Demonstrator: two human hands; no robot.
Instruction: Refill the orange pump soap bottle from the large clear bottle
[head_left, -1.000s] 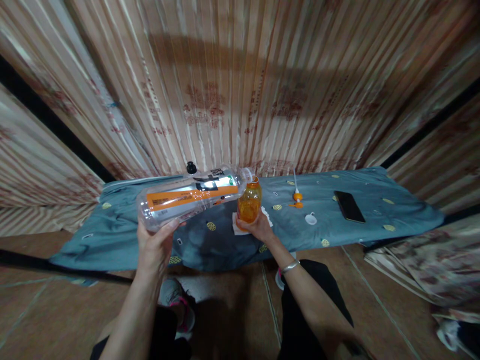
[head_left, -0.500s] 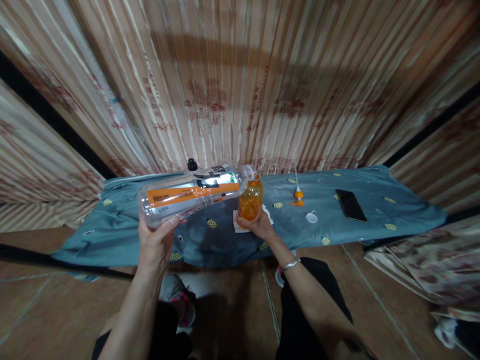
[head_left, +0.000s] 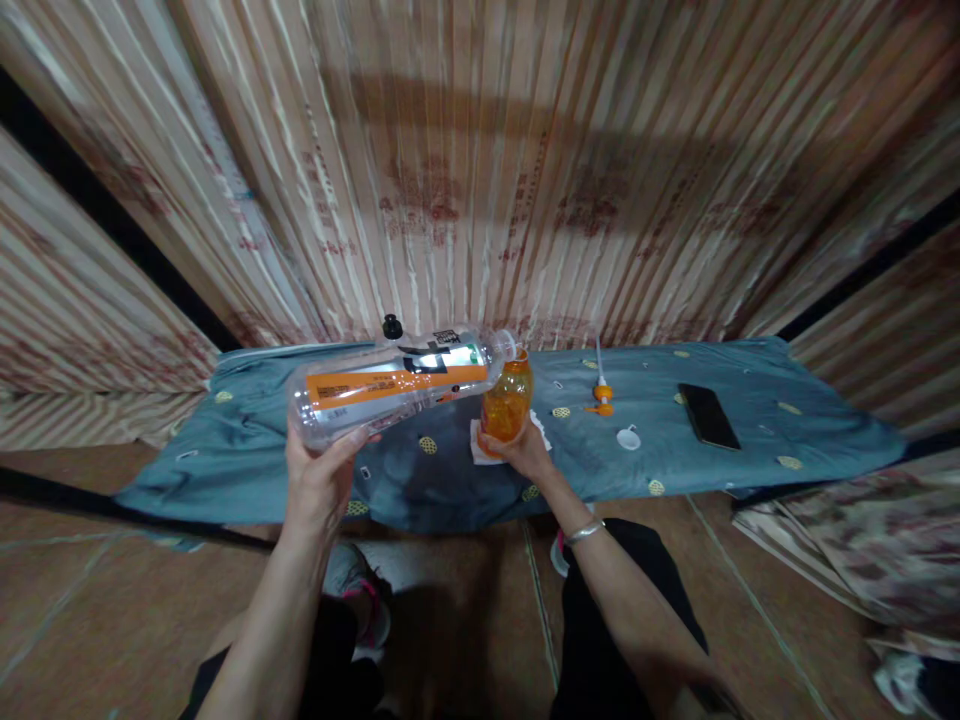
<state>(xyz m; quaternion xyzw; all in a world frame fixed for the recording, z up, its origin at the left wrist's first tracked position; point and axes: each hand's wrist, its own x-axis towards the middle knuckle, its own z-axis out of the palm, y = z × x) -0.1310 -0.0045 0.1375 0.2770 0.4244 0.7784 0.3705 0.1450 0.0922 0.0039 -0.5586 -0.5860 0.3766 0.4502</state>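
Note:
My left hand [head_left: 321,482] is closed around the base of a large clear plastic bottle [head_left: 397,385] with an orange and silver label. The bottle lies tilted in the air, its neck pointing right at the mouth of an orange see-through bottle [head_left: 507,405]. Around the lower part of that orange bottle my right hand [head_left: 525,452] is closed, keeping it nearly upright over a folded white tissue [head_left: 484,447]. Whether liquid runs between the two mouths is too fine to make out. An orange pump top [head_left: 602,398] with a pale tube lies on the cloth to the right.
A teal cloth with pineapple prints [head_left: 247,450] covers the low, narrow surface. A black phone [head_left: 709,416] lies at right; a black cap [head_left: 391,326] is behind the clear bottle. Striped curtains [head_left: 480,180] hang close behind, and dark poles [head_left: 112,210] slant at both sides.
The view has shifted slightly, so everything appears a little further right. Both hands keep their grips, and the clear bottle's neck stays at the orange bottle's mouth.

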